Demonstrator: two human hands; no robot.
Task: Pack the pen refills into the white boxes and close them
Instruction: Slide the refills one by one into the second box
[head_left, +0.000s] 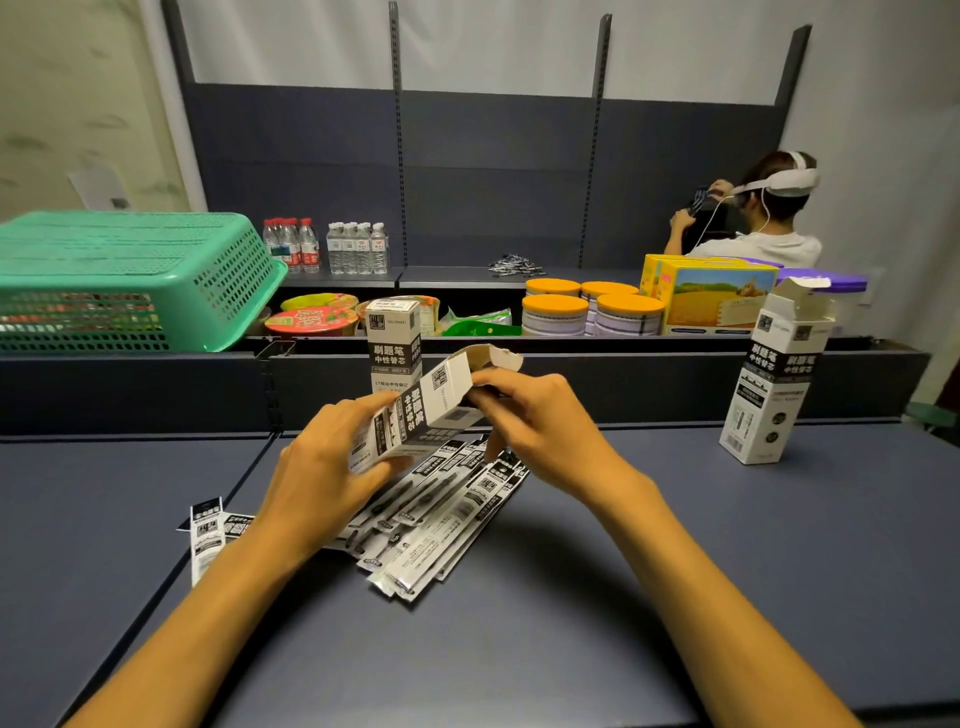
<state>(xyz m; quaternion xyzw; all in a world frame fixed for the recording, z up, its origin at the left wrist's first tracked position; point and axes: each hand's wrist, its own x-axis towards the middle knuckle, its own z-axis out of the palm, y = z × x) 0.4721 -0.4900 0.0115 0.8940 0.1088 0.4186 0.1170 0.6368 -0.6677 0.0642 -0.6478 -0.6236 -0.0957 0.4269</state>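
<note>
Both hands (332, 462) (540, 421) grip the tilted, open-flapped white box (421, 410) above the refills (441, 514).

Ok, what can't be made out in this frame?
- Inside of the tilted white cardboard box, head view: hidden by its walls and the right hand.
- Pile of flat black-and-white refill packets: count hidden by the left hand.
- Print: too blurred.

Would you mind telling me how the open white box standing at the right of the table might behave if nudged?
The open white box is tall on a narrow base and already looks tilted, so it probably tips easily. It is thin card with its top flap up, so likely light and easily dented.
</note>
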